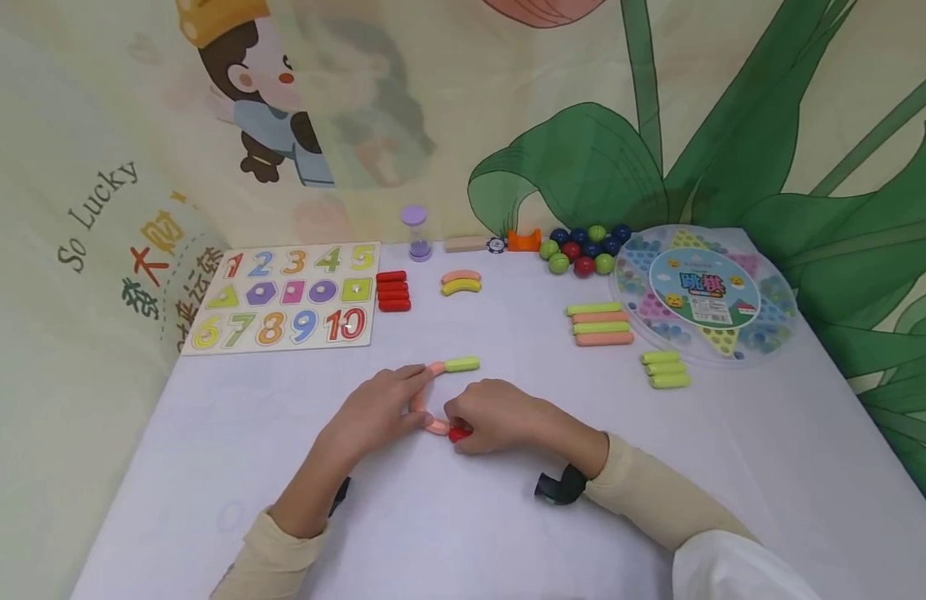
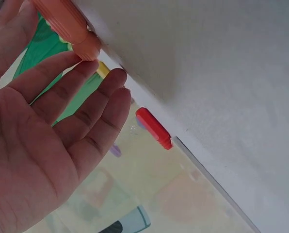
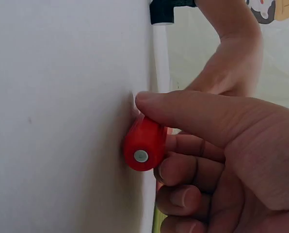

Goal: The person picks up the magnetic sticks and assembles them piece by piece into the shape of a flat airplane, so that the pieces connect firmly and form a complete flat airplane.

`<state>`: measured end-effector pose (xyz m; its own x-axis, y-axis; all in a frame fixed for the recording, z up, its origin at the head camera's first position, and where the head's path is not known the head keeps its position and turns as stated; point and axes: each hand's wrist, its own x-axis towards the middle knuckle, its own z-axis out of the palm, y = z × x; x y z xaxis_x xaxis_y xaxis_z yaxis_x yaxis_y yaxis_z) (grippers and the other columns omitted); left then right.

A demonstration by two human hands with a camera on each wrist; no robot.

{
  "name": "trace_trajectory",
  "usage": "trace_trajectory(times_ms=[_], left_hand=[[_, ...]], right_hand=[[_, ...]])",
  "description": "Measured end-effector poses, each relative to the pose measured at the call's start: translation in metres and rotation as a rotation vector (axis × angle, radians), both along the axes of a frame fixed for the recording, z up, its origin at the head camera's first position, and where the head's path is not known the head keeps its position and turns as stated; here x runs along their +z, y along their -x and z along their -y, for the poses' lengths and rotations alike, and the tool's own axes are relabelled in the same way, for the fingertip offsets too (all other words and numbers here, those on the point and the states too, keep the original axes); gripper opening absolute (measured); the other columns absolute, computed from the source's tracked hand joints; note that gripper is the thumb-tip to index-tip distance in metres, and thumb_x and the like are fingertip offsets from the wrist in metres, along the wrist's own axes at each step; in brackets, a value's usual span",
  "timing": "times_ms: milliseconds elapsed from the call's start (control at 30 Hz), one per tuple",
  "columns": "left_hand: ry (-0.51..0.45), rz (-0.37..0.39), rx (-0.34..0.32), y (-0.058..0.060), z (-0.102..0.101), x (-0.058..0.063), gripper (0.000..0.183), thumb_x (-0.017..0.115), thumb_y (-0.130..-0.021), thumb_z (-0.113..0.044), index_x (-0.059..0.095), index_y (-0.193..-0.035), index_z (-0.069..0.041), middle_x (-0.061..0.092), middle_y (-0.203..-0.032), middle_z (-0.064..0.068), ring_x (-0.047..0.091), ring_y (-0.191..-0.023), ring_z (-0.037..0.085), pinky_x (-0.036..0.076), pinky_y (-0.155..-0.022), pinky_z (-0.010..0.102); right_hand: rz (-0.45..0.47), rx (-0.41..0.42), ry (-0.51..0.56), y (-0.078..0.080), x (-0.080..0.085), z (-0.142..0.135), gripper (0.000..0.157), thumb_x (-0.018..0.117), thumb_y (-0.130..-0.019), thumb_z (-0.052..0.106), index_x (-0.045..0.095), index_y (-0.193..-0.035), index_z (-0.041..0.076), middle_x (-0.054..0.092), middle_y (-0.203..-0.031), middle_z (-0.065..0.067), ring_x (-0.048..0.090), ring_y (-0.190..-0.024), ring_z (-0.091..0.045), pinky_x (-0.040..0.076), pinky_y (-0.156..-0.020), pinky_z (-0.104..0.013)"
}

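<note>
A curved line of pink magnetic rods (image 1: pixel 417 402) with a light green rod (image 1: pixel 463 364) at its far end lies on the table. My left hand (image 1: pixel 380 408) spans this curve, index fingertip at the upper bend and thumb at the lower one. In the left wrist view, its fingers are fairly straight, their tips against a ribbed pink rod (image 2: pixel 69 24). My right hand (image 1: pixel 496 415) pinches a short red magnetic rod (image 3: pixel 143 143) between thumb and fingers, a silver disc showing in its end. In the head view, the red rod meets the curve's near end.
A number puzzle board (image 1: pixel 282 333) lies left, beside stacked red rods (image 1: pixel 393 292). Behind are pink and yellow curved rods (image 1: pixel 461 282) and an hourglass (image 1: pixel 416 233). On the right are green and pink rods (image 1: pixel 601 325), short green rods (image 1: pixel 665 369), colored balls (image 1: pixel 584 267) and a boxed game (image 1: pixel 703 292).
</note>
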<state>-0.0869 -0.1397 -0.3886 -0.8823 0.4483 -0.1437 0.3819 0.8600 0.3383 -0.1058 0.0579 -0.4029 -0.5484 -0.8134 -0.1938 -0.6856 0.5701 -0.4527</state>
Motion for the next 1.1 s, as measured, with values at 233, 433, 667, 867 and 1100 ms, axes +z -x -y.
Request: trace_trajectory(times_ms=[233, 433, 667, 867, 1100], left_hand=[[0.005, -0.004, 0.001, 0.001, 0.0, 0.0, 0.067, 0.074, -0.073, -0.035, 0.048, -0.132, -0.017, 0.049, -0.128, 0.002, 0.05, -0.107, 0.021, 0.044, -0.085, 0.036], [-0.006, -0.039, -0.027, 0.004, -0.001, 0.001, 0.064, 0.075, -0.072, -0.036, 0.051, -0.128, -0.018, 0.052, -0.124, 0.0, 0.053, -0.096, 0.018, 0.044, -0.077, 0.03], [0.007, -0.021, -0.023, 0.003, 0.001, 0.002, 0.061, 0.074, -0.071, -0.041, 0.054, -0.124, -0.019, 0.051, -0.125, 0.0, 0.052, -0.1, 0.02, 0.044, -0.08, 0.033], [0.017, -0.012, -0.021, 0.002, 0.003, 0.005, 0.07, 0.073, -0.073, -0.039, 0.044, -0.135, -0.022, 0.051, -0.125, 0.002, 0.05, -0.104, 0.022, 0.044, -0.083, 0.037], [0.069, -0.015, 0.001, 0.02, -0.005, 0.009, 0.057, 0.07, -0.077, -0.036, 0.053, -0.127, -0.015, 0.055, -0.12, 0.003, 0.052, -0.104, 0.021, 0.045, -0.084, 0.037]], right_hand=[[-0.044, -0.022, 0.005, -0.001, 0.001, 0.003, 0.013, 0.069, -0.078, 0.028, 0.059, -0.076, 0.02, 0.047, -0.056, 0.012, 0.044, -0.052, -0.005, 0.037, -0.05, -0.021], [-0.124, -0.027, 0.077, -0.004, -0.004, 0.009, 0.021, 0.067, -0.079, 0.027, 0.052, -0.065, 0.022, 0.042, -0.055, 0.01, 0.04, -0.052, -0.005, 0.032, -0.048, -0.02], [-0.174, -0.038, 0.112, -0.004, -0.01, 0.01, 0.017, 0.069, -0.077, 0.03, 0.057, -0.068, 0.021, 0.043, -0.06, 0.009, 0.041, -0.056, -0.005, 0.035, -0.049, -0.019], [-0.107, -0.065, 0.06, -0.003, -0.011, 0.003, 0.024, 0.075, -0.071, 0.037, 0.062, -0.084, 0.022, 0.048, -0.071, 0.011, 0.044, -0.065, -0.005, 0.039, -0.054, -0.019], [0.003, -0.151, 0.077, 0.019, 0.006, -0.031, 0.033, 0.072, -0.074, 0.039, 0.065, -0.1, 0.019, 0.055, -0.082, 0.012, 0.049, -0.073, -0.006, 0.043, -0.063, -0.021]])
